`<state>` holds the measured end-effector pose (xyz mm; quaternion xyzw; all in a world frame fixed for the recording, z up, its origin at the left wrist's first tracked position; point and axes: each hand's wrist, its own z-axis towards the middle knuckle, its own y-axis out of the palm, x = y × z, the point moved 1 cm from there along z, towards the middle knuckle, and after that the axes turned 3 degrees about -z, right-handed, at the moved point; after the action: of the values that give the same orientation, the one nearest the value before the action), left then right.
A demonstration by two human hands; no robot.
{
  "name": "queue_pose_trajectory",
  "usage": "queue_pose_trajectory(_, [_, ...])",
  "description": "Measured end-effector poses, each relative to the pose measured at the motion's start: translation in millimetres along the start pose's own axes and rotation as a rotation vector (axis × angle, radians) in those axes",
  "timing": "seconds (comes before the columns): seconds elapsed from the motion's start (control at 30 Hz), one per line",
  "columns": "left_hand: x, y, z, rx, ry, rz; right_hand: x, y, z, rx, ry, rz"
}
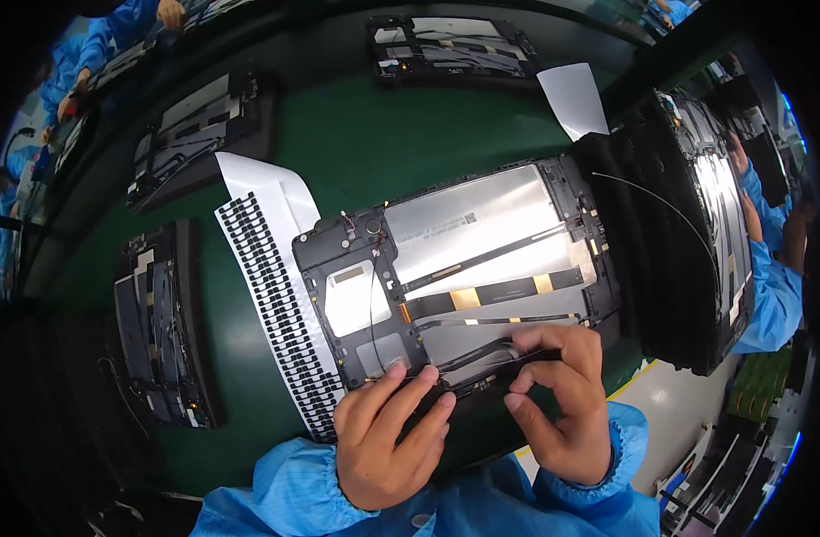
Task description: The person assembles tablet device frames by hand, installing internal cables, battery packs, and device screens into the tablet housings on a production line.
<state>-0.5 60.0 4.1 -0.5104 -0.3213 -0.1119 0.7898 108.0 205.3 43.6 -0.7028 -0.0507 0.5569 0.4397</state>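
An opened tablet [482, 219] lies at a slant in front of me, its silver battery, black flat cables and gold-coloured tape strips facing up. My left hand [392, 438] rests its outstretched fingertips on the tablet's near left corner, beside a thin black wire. Over the tablet's near edge is my right hand [567, 403], its index finger bent and its thumb close to the middle finger. Whatever that pinch may hold is too small to see. A white sheet [280, 309] with rows of small black stickers lies along the tablet's left side, partly beneath it.
Other opened tablets stand around the green table [320, 125]: one at left [159, 327], one at far left [204, 134], one at the back [455, 49]. At right, a tablet [714, 215] sits on a black stack [643, 251]. People in blue sleeves [773, 300] work nearby.
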Motion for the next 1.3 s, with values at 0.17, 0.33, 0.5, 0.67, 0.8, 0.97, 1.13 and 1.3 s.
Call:
queue_pose_trajectory(0.17, [-0.4,1.9,0.0,0.011,-0.013,0.008,2.2,4.8,3.9,-0.067,-0.031,-0.053])
queue_pose_trajectory(0.33, [0.5,1.4,-0.2,0.006,-0.021,0.030,0.4,8.2,4.4,-0.067,-0.017,-0.073])
queue_pose_trajectory(0.5, [1.2,-0.8,0.1,-0.008,-0.028,0.022,0.9,10.6,4.1,-0.048,-0.012,-0.088])
queue_pose_trajectory(0.67, [5.6,-3.9,2.1,-0.008,-0.031,0.020,0.1,10.0,5.1,-0.046,-0.023,-0.092])
queue_pose_trajectory(0.8, [8.3,-1.9,7.0,0.006,0.004,0.058,-1.5,10.5,6.6,-0.047,-0.020,-0.093])
queue_pose_trajectory(0.97, [6.5,1.6,15.3,-0.074,0.115,0.123,-0.3,10.0,5.5,-0.040,-0.016,-0.116])
queue_pose_trajectory(1.13, [1.1,4.5,13.3,-0.071,0.161,0.113,5.2,5.3,6.6,-0.037,-0.022,-0.036])
queue_pose_trajectory(1.3, [-1.0,4.4,14.7,-0.087,0.163,0.107,18.2,-0.1,1.8,0.028,0.021,0.156])
